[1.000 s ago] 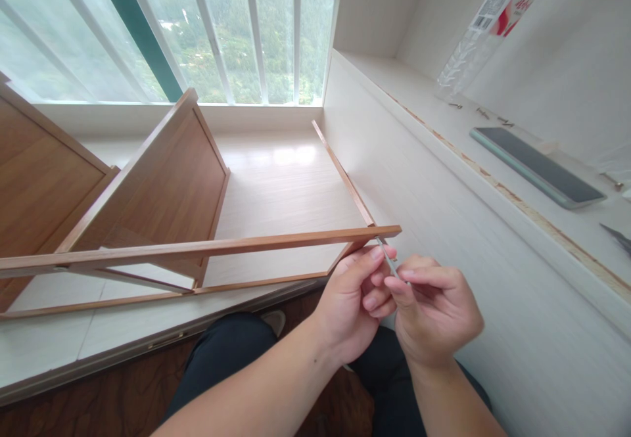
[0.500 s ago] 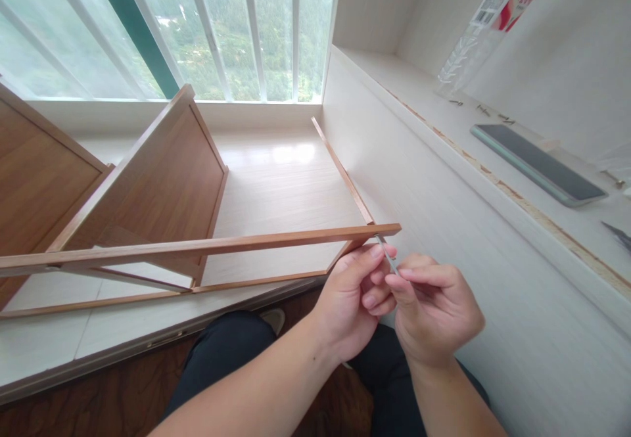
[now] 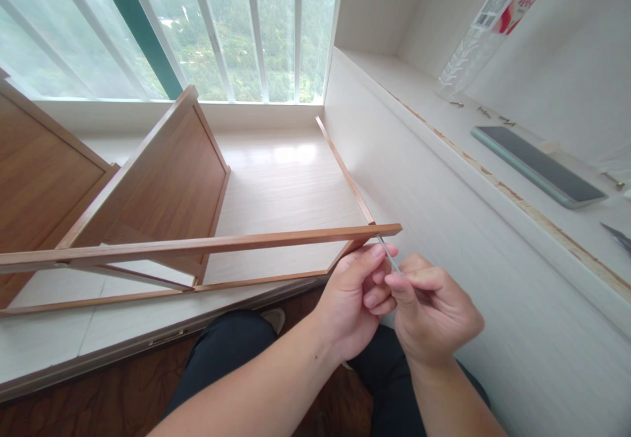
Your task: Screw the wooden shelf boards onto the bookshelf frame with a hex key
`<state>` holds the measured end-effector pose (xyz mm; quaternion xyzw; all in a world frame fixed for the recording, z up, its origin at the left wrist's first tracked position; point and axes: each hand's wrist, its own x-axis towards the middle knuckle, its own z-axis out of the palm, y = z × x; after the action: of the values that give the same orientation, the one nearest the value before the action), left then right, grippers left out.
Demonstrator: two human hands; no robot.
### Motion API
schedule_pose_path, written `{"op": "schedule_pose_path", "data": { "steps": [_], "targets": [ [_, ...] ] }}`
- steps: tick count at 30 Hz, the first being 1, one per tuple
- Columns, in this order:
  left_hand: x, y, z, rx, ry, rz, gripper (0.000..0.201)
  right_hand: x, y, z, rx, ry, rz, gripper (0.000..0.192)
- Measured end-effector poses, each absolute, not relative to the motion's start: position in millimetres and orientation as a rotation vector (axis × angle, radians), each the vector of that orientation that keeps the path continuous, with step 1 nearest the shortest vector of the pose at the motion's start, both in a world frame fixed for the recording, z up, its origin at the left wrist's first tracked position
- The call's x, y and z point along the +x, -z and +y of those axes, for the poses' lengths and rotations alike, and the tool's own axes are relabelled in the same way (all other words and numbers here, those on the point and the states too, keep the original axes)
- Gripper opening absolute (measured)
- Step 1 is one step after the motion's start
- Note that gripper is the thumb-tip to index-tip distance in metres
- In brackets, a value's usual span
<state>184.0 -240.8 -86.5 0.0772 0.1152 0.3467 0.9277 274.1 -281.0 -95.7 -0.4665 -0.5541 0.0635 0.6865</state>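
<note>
Your right hand (image 3: pixel 436 309) pinches a thin metal key (image 3: pixel 389 257) into the wooden rail (image 3: pixel 207 246) end; left hand (image 3: pixel 355 302) steadies it, fingers curled. The fastener looks only partly tightened.

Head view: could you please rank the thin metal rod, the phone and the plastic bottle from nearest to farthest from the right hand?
1. Thin metal rod: pinched in the right hand.
2. Phone: flat on the ledge, right.
3. Plastic bottle: against the far wall, upper right.
</note>
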Motion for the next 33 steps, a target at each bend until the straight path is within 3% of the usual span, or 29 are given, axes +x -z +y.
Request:
{"op": "schedule_pose_path", "data": {
  "steps": [33],
  "targets": [
    [181.8,83.4,-242.1,0.108,-0.708,0.248,0.024,283.1,103.2,-282.3,-1.049,-0.054,-1.282,0.028]
  ]
}}
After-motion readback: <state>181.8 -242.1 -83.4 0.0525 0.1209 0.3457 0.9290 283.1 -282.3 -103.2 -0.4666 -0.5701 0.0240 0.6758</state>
